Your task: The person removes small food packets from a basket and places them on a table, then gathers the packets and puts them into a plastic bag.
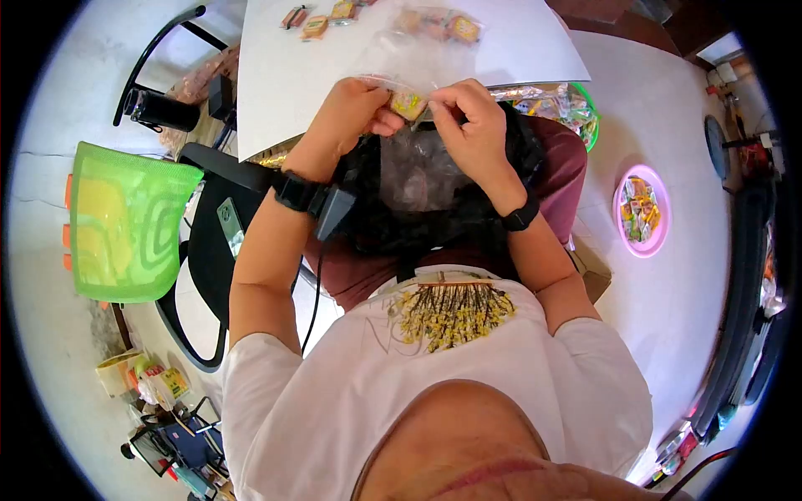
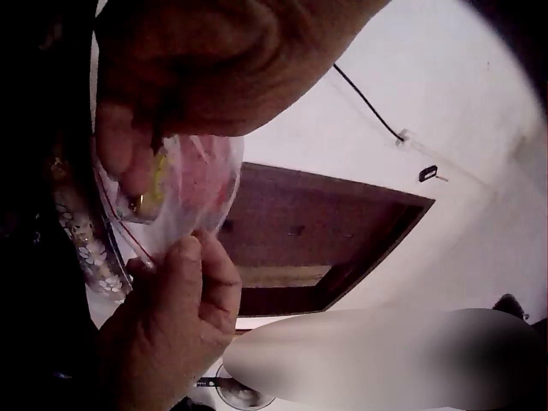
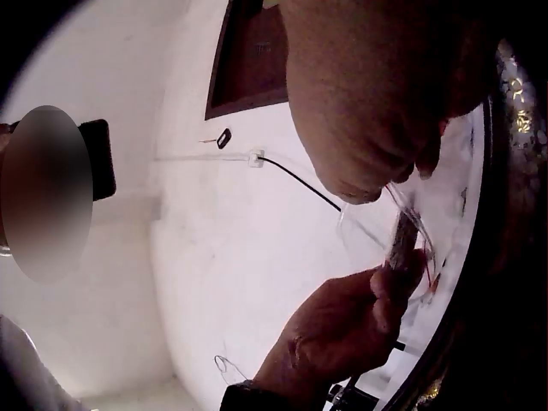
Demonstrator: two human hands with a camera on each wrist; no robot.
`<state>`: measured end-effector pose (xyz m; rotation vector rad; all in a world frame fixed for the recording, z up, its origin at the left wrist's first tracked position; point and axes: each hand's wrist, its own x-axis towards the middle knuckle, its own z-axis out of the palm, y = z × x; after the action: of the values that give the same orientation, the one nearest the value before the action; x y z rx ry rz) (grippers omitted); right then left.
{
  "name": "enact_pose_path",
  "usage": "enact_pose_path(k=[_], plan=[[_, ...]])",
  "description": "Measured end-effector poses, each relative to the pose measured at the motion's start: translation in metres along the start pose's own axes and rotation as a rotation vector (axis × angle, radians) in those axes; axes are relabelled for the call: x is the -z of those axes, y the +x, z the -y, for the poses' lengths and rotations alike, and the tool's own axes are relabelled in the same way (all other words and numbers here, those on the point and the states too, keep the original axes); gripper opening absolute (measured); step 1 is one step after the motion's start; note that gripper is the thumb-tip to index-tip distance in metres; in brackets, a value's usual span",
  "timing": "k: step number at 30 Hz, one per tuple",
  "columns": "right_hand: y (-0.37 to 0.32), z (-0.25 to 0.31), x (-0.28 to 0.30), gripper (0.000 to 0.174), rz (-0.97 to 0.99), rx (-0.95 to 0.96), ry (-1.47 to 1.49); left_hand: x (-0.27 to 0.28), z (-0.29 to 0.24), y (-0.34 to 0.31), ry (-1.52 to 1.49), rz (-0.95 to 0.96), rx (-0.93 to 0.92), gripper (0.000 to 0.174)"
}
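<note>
A clear plastic zip bag (image 1: 411, 60) lies at the table's near edge, its mouth toward the person. The left hand (image 1: 349, 110) grips a small wrapped snack (image 1: 407, 105) with yellow print at that mouth. From the other side, the right hand (image 1: 474, 125) pinches the bag's rim between thumb and forefinger. A red seal line runs along the rim of the bag (image 2: 175, 218) in the left wrist view. Several wrapped snacks (image 1: 462, 29) show at the bag's far end. Part of the held snack is hidden by the left fingers.
Loose wrapped snacks (image 1: 314, 27) lie at the far left of the white table (image 1: 280, 83). A green-rimmed basket (image 1: 595, 125) of packets sits beneath its right edge. On the floor at right is a pink basin (image 1: 619, 219) of packets. A green-backed chair (image 1: 125, 221) stands at left.
</note>
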<state>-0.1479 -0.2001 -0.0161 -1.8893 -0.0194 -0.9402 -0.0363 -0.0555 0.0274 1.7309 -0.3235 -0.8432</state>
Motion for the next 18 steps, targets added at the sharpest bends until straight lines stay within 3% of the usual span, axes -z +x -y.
enact_pose_path(k=[6,9,12,15,18], plan=[[-0.001,-0.002,0.003,0.014,-0.027,0.067,-0.055,-0.007,0.001,0.021,0.006,0.058,-0.118,0.021],[-0.003,-0.004,0.006,0.015,-0.036,0.001,-0.061,0.001,0.002,0.025,-0.062,-0.088,0.040,0.020],[-0.009,-0.008,0.001,0.017,-0.001,-0.018,-0.088,-0.002,0.016,0.021,-0.299,-0.146,-0.080,0.021],[-0.014,-0.003,-0.007,0.017,0.049,0.003,-0.064,-0.001,0.042,0.024,0.625,-0.094,-0.647,0.027],[-0.018,-0.001,-0.016,0.016,0.058,0.066,-0.012,-0.010,0.032,0.027,0.687,-0.110,-0.912,0.028]])
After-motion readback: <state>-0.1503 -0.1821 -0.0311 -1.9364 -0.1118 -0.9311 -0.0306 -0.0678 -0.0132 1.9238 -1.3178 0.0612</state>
